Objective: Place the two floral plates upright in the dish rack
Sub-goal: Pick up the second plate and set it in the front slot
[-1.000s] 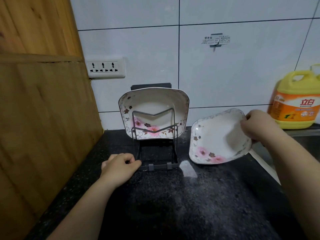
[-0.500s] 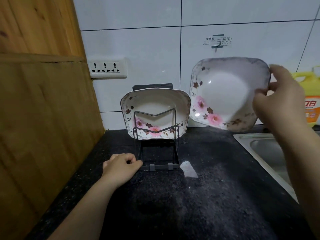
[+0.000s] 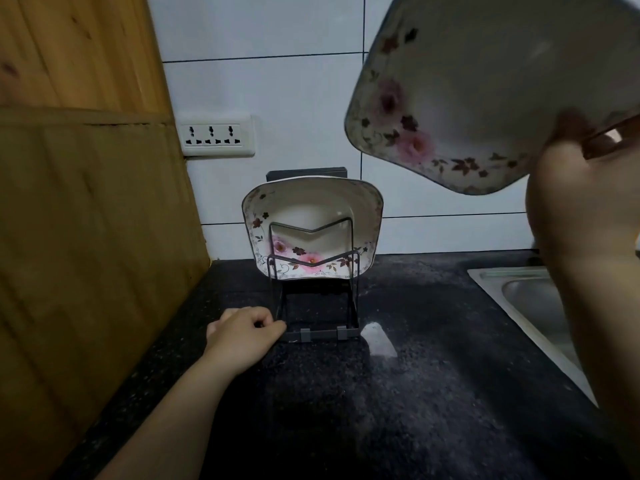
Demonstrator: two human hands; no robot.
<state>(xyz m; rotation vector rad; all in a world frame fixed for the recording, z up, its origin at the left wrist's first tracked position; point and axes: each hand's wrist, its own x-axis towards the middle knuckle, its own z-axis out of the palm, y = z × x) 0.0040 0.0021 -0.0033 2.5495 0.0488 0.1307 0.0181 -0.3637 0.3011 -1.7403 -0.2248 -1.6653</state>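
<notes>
**Second plate in the air, one slot left to fill**

The right hand grips the second plate by its lower right rim, thumb on the face side, the other fingers hidden behind it. The plate is held high, well above and to the right of the rack, tilted with its floral face toward the camera. It is blurred, so the exact finger placement cannot be told

The left hand is curled narrow, knuckles touching the rack's front left corner on the counter, apparently steadying the base. Whether it pinches the wire or only presses against it cannot be told

The first plate stands upright in the rack, just beyond the left hand, behind the two wire dividers. The front gap looks free

Judging by the look, the plate is glazed ceramic: stiff, fairly heavy for a one-handed rim grip, slick, and liable to chip if it knocks wire or the other plate. A hold at one corner lets it swing, so a grip nearer the middle of the upper edge would give better control when lowering. It should go down edge-first between the dividers, in front of the first plate, slowly

The sink lies below the right hand
</notes>
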